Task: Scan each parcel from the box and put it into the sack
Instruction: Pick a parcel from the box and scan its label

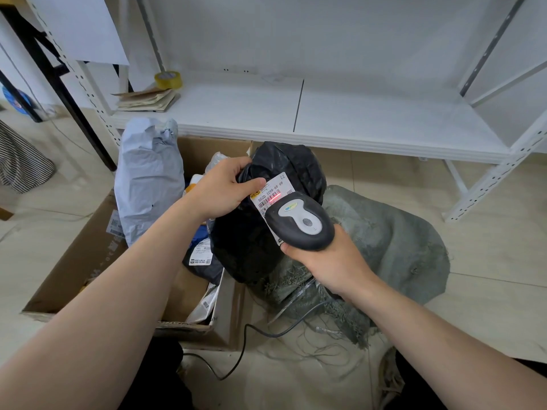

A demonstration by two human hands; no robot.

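Black parcel [245, 247] hangs from my left hand [225, 187], fingers curled round its upper edge and thumb just beside the label [270, 190], over the box's [74, 261] right rim. My right hand [328, 261] grips the scanner [299, 224], whose red line crosses the barcode. The parcel's long axis runs away from me. The sack [384, 232] lies just right of it, under the scanner hand, so I judge the left hand carries it rightward.
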